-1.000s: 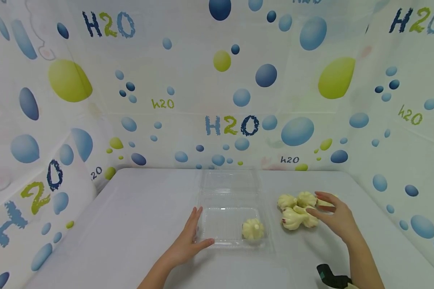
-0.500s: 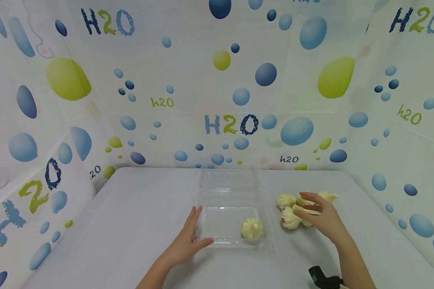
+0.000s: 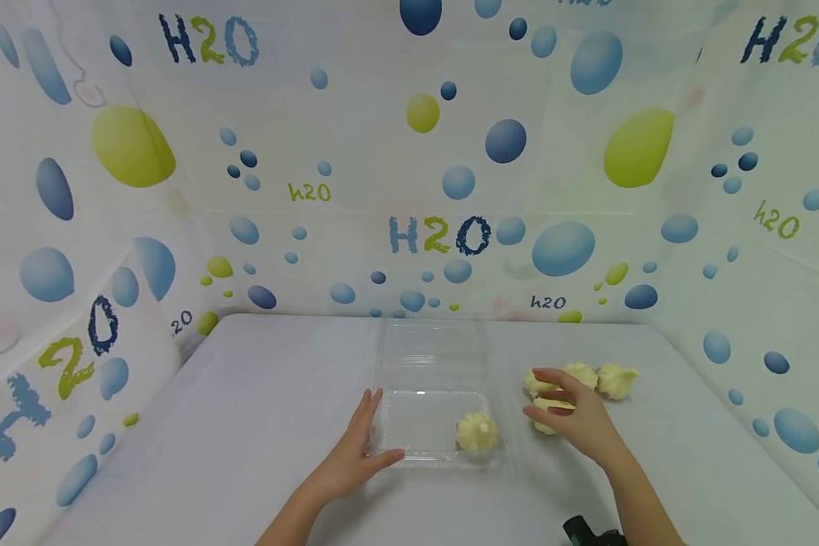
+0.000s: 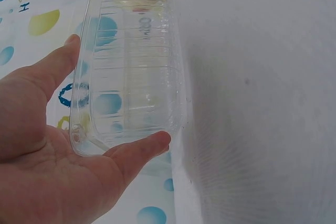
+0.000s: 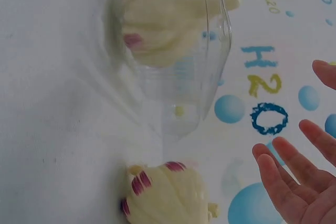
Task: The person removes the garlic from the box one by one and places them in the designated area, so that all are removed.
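Note:
A clear plastic clamshell box (image 3: 416, 425) lies with its lid folded back on the table. One garlic bulb (image 3: 476, 434) sits in its right front corner, its stem pointing up. My left hand (image 3: 348, 459) rests at the box's left end, fingers and thumb spread; the left wrist view shows the thumb and a finger along the clear wall (image 4: 126, 98). Over a cluster of loose garlic bulbs (image 3: 580, 374) right of the box hovers my right hand (image 3: 580, 421), fingers apart and nothing between them. It partly hides the nearer bulbs. A purple-streaked bulb (image 5: 168, 195) appears below the box in the right wrist view.
The clear lid (image 3: 433, 341) lies behind the box, towards the back edge of the white table (image 3: 280, 379). A black object (image 3: 590, 531) sits by the right forearm at the bottom edge. A patterned sheet (image 3: 355, 136) rises behind the table.
My right hand has moved left across the garlic cluster, uncovering the rightmost bulb. My left hand and the box have stayed in place.

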`<state>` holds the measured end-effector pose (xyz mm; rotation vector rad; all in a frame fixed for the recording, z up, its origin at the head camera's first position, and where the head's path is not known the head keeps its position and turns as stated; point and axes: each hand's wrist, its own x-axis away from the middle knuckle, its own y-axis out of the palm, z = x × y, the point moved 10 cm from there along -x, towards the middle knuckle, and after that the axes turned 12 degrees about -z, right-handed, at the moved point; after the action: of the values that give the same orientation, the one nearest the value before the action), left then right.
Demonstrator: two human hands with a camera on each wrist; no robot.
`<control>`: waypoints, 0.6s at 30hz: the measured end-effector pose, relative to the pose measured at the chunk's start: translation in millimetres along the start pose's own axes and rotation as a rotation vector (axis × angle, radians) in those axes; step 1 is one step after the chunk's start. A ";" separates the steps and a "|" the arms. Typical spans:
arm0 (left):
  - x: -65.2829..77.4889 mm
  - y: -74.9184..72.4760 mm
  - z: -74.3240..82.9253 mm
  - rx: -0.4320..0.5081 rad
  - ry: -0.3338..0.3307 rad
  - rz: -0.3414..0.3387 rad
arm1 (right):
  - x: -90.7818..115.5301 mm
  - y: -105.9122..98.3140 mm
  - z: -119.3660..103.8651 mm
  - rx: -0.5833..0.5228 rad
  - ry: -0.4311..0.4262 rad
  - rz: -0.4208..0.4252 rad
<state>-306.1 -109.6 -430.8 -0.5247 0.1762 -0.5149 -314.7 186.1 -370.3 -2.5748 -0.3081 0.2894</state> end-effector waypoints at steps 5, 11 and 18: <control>-0.7 1.1 -0.2 -0.002 0.007 -0.011 | -6.5 19.1 -3.2 -0.026 -0.012 -0.033; -0.9 0.2 -1.0 0.005 0.010 -0.007 | -16.7 40.2 -5.6 -0.030 -0.011 -0.088; -1.1 -0.4 -0.2 -0.001 0.004 0.005 | -23.2 56.1 -10.1 -0.040 -0.025 -0.134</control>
<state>-307.3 -109.4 -430.7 -0.5240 0.1815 -0.5111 -325.0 128.1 -388.0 -2.5764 -0.4977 0.2690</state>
